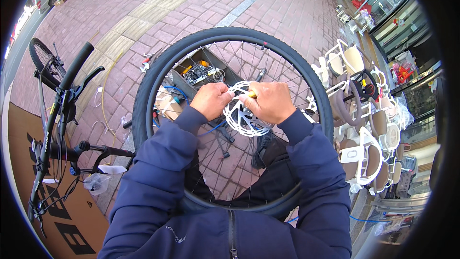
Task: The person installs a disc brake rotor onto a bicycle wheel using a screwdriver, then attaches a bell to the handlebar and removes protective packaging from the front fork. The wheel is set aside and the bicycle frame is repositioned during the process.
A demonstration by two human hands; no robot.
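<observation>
A bicycle wheel with a black tyre (144,97) lies across my lap, its spokes spread between my forearms. At its hub sits a silver brake disc (238,121) with cut-out slots. My left hand (210,100) is closed, thumb and finger pinched at the disc's upper left edge. Wrapped round a small yellow-handled tool (252,94), my right hand (272,101) rests over the upper right of the disc. The fingers hide most of the tool, and its tip does not show.
Beyond the hub, a grey tool tray (231,77) holds loose parts on the brick paving. To the left stand bicycle handlebars (76,67) above a printed cardboard box (72,216). Several white-framed child seats (364,156) crowd the right side.
</observation>
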